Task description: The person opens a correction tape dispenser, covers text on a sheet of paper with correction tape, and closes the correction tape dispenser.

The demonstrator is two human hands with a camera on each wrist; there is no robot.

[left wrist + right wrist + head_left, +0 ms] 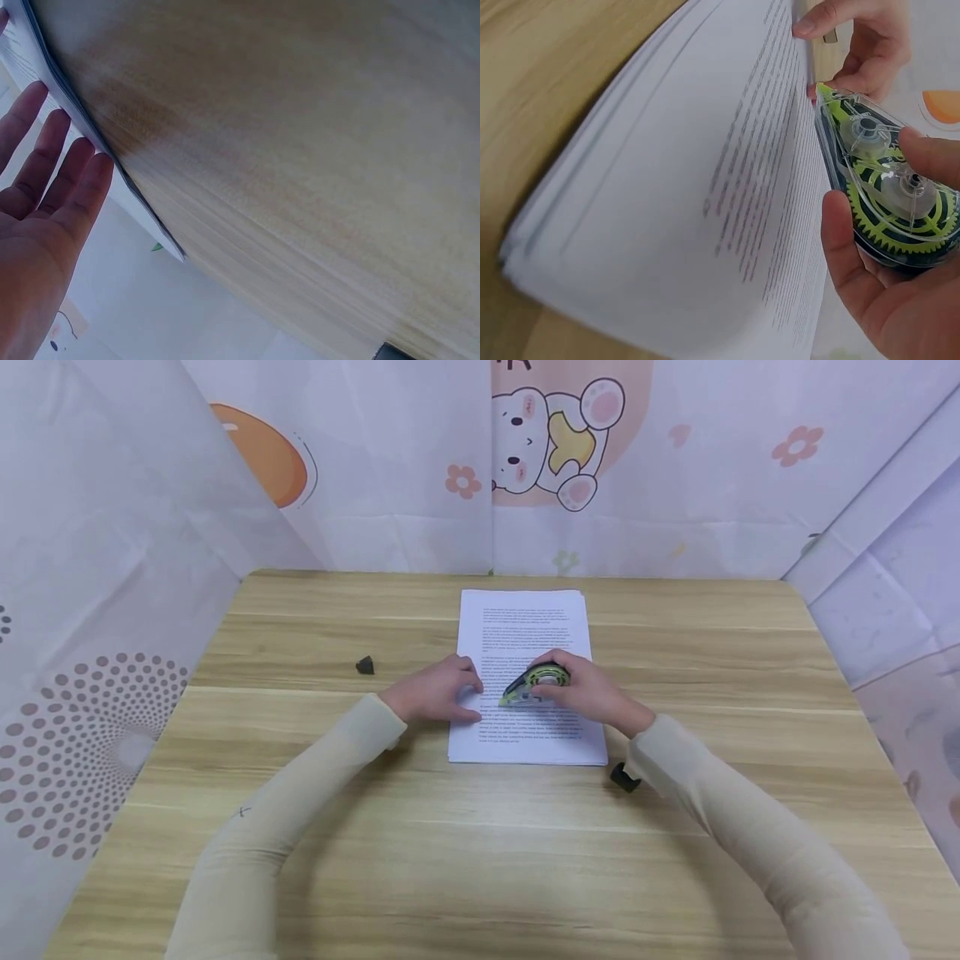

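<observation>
**Fingers grasp correction tape (549, 675) above printed page**

Your right hand (588, 689) grips the tape at its rounded rear, thumb against the clear face; this likely leaves the narrow tip free to aim. Tip points left; contact with the page: cannot tell. Your left hand (438, 687) lies loose, grasping nothing, fingertips at the left edge of the paper stack (525, 622), probably steadying the sheets. Stack sits near the middle of the desk's (450, 860) far edge, within reach of both hands. Noted: one dark piece (365, 666) left of the stack, another dark piece (624, 777) beside its near right corner.
</observation>
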